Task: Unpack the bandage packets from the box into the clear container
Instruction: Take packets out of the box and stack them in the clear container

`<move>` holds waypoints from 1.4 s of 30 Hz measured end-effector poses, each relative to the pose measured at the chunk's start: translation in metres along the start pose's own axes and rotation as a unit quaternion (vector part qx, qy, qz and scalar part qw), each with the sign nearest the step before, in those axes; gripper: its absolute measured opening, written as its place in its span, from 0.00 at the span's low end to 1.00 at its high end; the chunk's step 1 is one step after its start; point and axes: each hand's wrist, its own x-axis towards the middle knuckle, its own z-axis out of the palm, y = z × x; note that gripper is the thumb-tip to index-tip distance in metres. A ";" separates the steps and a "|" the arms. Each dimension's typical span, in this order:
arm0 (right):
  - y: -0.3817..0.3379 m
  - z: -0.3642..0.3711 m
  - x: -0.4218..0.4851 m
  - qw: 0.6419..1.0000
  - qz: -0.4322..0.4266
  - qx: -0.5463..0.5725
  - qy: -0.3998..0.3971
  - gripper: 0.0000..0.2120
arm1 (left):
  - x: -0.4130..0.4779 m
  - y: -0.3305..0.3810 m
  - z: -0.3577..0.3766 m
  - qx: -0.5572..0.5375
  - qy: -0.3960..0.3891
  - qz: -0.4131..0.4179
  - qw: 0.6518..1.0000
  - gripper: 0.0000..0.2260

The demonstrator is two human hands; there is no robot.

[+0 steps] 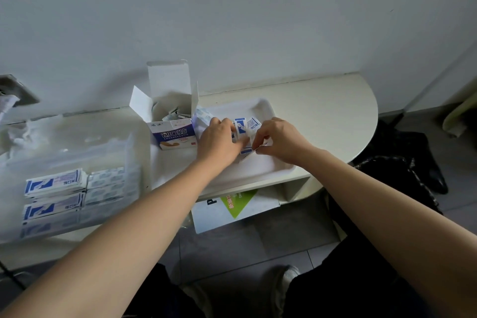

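My left hand (219, 138) and right hand (278, 137) both pinch thin white-and-blue paper bandage packets (246, 125), which I judge light, floppy, best gripped mid-stack.

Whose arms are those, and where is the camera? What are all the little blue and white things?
No machine here: the arms belong to a person, and the camera sits on their head, looking down, so you see what they see. The left hand and right hand together hold a bunch of bandage packets over a white tray on the table. Beside the tray stands the open box, with what look like more packets inside. On the left, a clear container already holds neat stacks.
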 end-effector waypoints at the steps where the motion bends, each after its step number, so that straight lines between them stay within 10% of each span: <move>1: 0.001 0.000 0.000 1.000 0.001 -0.002 -0.001 0.05 | 0.001 0.003 0.003 0.013 -0.005 -0.014 1.000 0.26; 4: 0.003 0.000 0.000 1.000 0.004 0.002 0.003 0.05 | 0.005 0.008 0.012 0.034 -0.010 -0.036 0.999 0.33; 17: 0.004 0.002 0.004 0.992 -0.064 -0.020 0.109 0.03 | 0.005 -0.006 0.000 0.025 0.085 0.082 0.993 0.07; 22: -0.003 0.000 0.005 0.991 -0.068 -0.023 0.111 0.04 | 0.007 -0.009 -0.008 -0.027 0.005 0.115 0.993 0.04; 42: -0.016 0.024 -0.018 0.997 0.019 0.057 0.056 0.11 | -0.041 -0.041 -0.017 0.008 -0.019 0.084 0.996 0.09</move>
